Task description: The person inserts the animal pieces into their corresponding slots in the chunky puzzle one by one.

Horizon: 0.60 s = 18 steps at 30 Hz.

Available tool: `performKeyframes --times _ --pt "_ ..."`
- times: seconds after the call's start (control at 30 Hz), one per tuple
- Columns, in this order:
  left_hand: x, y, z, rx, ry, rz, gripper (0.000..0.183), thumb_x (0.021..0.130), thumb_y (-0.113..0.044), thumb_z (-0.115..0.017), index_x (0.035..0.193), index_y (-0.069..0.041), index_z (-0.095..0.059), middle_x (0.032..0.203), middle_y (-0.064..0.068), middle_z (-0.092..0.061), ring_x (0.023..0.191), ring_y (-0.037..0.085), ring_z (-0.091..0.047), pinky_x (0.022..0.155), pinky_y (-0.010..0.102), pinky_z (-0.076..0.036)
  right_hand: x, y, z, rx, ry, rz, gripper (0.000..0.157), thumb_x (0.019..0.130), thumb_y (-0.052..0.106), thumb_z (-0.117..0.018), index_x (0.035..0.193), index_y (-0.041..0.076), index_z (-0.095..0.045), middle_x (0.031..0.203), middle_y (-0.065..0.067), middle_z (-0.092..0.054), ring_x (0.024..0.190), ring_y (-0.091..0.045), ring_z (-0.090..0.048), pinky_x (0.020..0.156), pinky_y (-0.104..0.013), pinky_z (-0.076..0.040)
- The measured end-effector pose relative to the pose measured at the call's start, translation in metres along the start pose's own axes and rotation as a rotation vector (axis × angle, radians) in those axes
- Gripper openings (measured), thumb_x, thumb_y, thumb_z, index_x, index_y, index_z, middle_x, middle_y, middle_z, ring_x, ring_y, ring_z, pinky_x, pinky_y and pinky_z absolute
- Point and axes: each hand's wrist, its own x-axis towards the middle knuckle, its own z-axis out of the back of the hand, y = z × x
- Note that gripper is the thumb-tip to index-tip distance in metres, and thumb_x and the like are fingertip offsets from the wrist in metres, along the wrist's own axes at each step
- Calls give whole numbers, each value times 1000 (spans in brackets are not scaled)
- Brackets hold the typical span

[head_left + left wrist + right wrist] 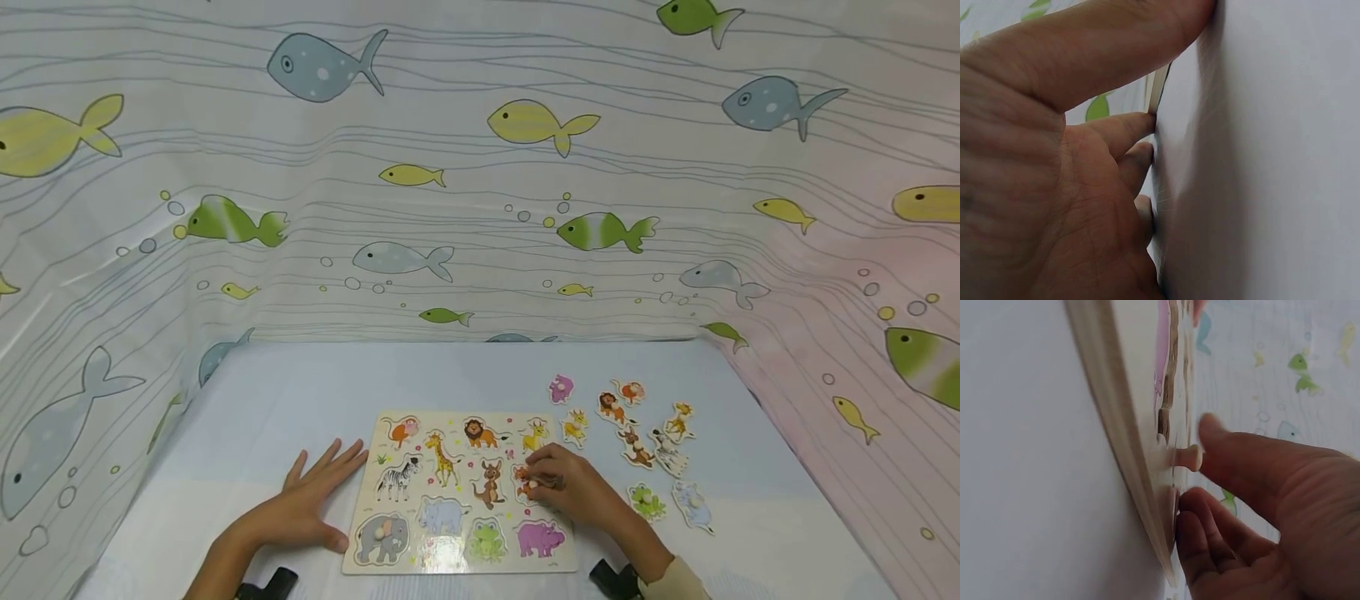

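The orange animal piece [521, 483] lies by the right edge of the puzzle board [431, 418], just behind its printed hippo [540, 540], wooden knob [1192, 458] sticking up. The right hand [566, 483] bends over it, fingers loosely curled near the piece, thumb close by the knob; from here I can't quite tell whether they grip it. The left hand [311, 500] rests beside the board's left edge, fingers straight and spread, holding nothing. An elephant piece [382, 543] sits in the board's near left corner. Right of the board lie loose pieces, among them a frog piece [647, 502], a zebra piece [670, 456] and a lion piece [611, 407]. Under the board is a white table [300, 387]; behind it hangs a fish-patterned curtain [465, 217]
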Motion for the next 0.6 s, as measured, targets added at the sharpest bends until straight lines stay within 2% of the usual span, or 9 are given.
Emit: performKeyframes --times 0.07,0.17,0.3,0.43,0.6 --pt "0 0 -1 -1 2 1 120 44 -66 -73 147 -22 -29 155 7 -21 141 45 -7 108 63 14 -1 -1 2 12 -22 1 29 81 21 -71 109 13 -67 118 0 -56 93 -13 -58 75 -23 -53" --pt "0 -1 -1 -3 3 -4 120 45 -66 -73 147 -21 -29 155 7 -21 141 46 -7 108 63 14 -3 13 11 77 -43 0 32 82 15 -69 112 7 -64 117 -7 -56 98 -23 -60 82 -31 -54" --pt "0 -2 0 3 -7 -15 119 46 -66 -73 147 -21 -29 155 9 -22 141 47 -8 108 62 15 -3 18 22 185 -45 1 34 83 8 -66 116 2 -59 117 -15 -56 102 -35 -59 85 -39 -53" --pt "1 1 -1 16 -22 -24 119 45 -66 -73 146 -21 -30 155 10 -23 140 47 -9 108 62 15 -3 1 29 183 -59 -3 35 85 19 -66 118 7 -59 116 -10 -58 103 -30 -60 85 -36 -54" --pt "1 5 -2 12 -16 -25 120 45 -67 -73 147 -21 -28 155 9 -22 140 47 -8 108 59 19 -7 0 47 120 -100 -31 34 86 31 -64 116 16 -61 114 -7 -61 102 -23 -62 84 -28 -54"
